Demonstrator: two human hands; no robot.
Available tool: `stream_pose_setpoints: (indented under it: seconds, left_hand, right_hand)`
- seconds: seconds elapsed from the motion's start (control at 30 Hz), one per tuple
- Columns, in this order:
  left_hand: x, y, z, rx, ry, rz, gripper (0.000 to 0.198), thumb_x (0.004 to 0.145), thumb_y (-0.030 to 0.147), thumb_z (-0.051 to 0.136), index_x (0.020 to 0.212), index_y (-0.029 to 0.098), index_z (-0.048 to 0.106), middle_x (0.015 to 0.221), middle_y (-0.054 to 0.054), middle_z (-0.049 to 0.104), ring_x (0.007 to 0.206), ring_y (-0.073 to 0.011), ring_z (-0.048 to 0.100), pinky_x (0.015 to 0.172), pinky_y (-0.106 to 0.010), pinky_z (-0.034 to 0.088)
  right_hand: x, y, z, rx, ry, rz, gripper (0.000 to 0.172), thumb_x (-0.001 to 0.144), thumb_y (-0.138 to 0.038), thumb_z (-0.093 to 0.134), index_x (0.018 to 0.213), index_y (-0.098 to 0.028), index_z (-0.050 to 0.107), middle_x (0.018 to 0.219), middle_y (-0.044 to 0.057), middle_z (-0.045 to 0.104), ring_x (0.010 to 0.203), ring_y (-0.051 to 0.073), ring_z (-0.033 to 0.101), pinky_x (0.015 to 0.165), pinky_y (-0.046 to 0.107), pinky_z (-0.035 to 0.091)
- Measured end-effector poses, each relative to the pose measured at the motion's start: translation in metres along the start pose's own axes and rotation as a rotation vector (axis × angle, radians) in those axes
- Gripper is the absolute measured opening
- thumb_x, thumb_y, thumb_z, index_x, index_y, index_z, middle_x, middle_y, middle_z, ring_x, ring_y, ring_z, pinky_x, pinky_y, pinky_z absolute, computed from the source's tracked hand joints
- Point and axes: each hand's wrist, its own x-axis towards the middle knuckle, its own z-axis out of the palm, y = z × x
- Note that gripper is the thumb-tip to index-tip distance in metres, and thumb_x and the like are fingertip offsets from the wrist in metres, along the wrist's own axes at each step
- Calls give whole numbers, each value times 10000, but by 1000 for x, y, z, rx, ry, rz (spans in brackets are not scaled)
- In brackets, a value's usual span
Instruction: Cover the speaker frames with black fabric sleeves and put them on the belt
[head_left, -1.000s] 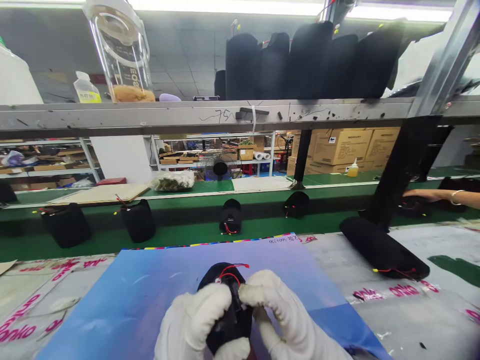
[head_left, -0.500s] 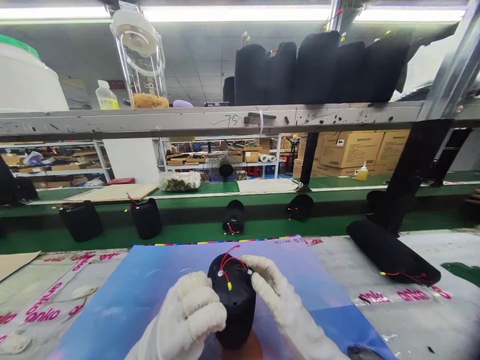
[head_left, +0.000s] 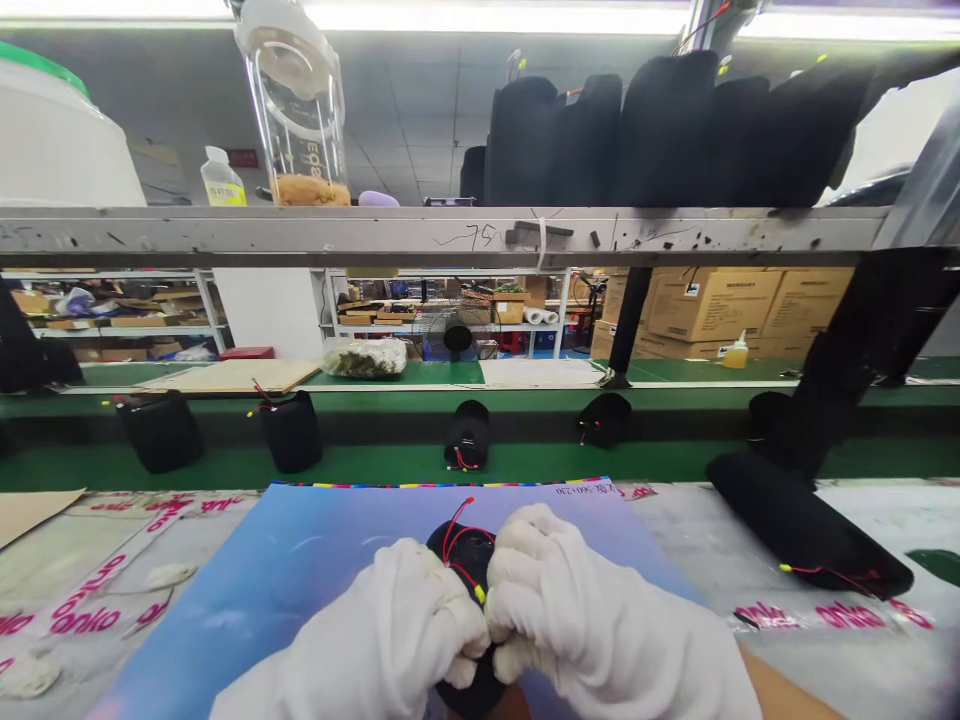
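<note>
Fingers [head_left: 468, 622] on black pack [head_left: 475, 552], lengthwise fore-and-aft, wired end [head_left: 453, 536] foremost.

Workshop: loaded shelves [head_left: 127, 333], stacked cartons [head_left: 739, 305]

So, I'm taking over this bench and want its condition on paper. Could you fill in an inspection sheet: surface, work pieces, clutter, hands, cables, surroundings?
Surface: blue sheet with a colour-striped far edge, lying over a pink-lettered covering.
Work pieces: black piece on the near side, partly hidden.
Clutter: long black piece at the right; brown sheet at the left.
Hands: left hand and right hand, both white-gloved, fingers curled onto the black piece; fingertips partly hidden.
Cables: red wires and a yellow connector on the black piece.
Surroundings: more black pieces on the green surface behind; fan and cartons beyond.
Spills: nothing seen.
</note>
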Motion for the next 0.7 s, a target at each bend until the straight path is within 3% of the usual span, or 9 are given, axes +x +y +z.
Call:
stream_pose_setpoints:
  seconds: [0.17, 0.27, 0.33, 0.43, 0.57, 0.7]
  left_hand:
    - [-9, -2, -3, -155, 28, -94, 100, 972, 255, 497, 880, 223, 524, 710, 46, 642, 594, -105, 579, 572, -229, 450]
    - [-23, -7, -3, -196, 120, -140, 174, 967, 354, 501, 1038, 195, 513, 906, -45, 662, 827, -142, 660, 726, -237, 546]
    - [-33, -11, -2, -158, 208, -155, 264, 944, 369, 544, 1113, 170, 504, 1000, -91, 652, 969, -165, 655, 829, -251, 559]
    - [-47, -18, 1, -128, 275, -140, 238, 920, 294, 602, 1104, 163, 529, 955, -73, 659, 935, -162, 659, 842, -263, 565]
    - [-53, -24, 6, -162, 195, -141, 240, 904, 130, 594, 1128, 153, 512, 1005, -92, 658, 991, -186, 636, 909, -342, 537]
    - [-42, -24, 1, -144, 40, -43, 235, 884, -10, 500, 974, 207, 494, 851, 1, 650, 835, -145, 576, 877, -362, 497]
  right_hand:
    - [-4, 1, -5, 106, -61, 30, 205, 955, -359, 565, 804, -221, 550, 764, -15, 609, 724, 159, 484, 679, 331, 363]
    - [-5, 1, -10, 207, -103, 70, 151, 905, -291, 635, 811, -218, 542, 807, -19, 604, 759, 156, 484, 692, 324, 368]
    - [-4, -1, -13, 250, -126, 105, 155, 859, -241, 672, 804, -212, 530, 867, -11, 598, 806, 166, 483, 708, 327, 373]
    - [-5, -4, -15, 314, -155, 122, 145, 833, -179, 655, 838, -203, 513, 899, 9, 579, 849, 181, 482, 757, 354, 396]
    - [-10, -5, -12, 389, -99, 192, 215, 784, -118, 646, 896, -206, 485, 915, 27, 573, 871, 194, 487, 802, 380, 442]
    - [-16, -5, -19, 489, -50, 269, 337, 776, -117, 692, 1015, -224, 479, 998, 48, 571, 940, 206, 523, 882, 384, 484]
